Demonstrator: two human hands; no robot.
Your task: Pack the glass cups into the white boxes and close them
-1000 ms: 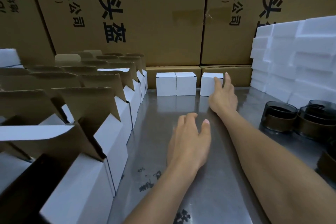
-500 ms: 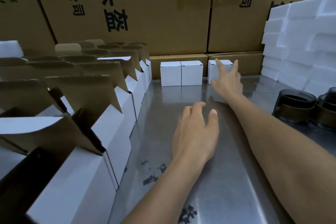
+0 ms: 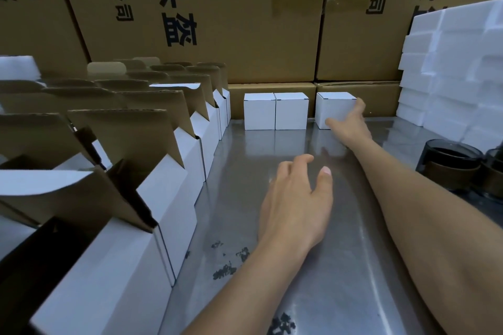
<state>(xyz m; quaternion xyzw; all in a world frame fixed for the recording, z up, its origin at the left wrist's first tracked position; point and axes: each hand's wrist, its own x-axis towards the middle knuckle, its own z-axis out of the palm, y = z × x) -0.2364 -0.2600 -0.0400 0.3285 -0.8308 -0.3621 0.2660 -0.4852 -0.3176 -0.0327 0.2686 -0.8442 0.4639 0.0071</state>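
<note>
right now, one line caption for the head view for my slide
Right hand touches the third closed white box at the back of the steel table; left hand hovers open.

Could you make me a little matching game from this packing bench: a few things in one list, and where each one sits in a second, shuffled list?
Things:
1. open white boxes
2. closed white box touched by the right hand
3. dark glass cups
4. white foam blocks

Places:
A. stacked at the far right
B. in rows along the left side, flaps up
C. at the back of the metal table, apart from two other closed boxes
D. at the right edge, below the foam

Pairs: 1-B, 2-C, 3-D, 4-A
</note>
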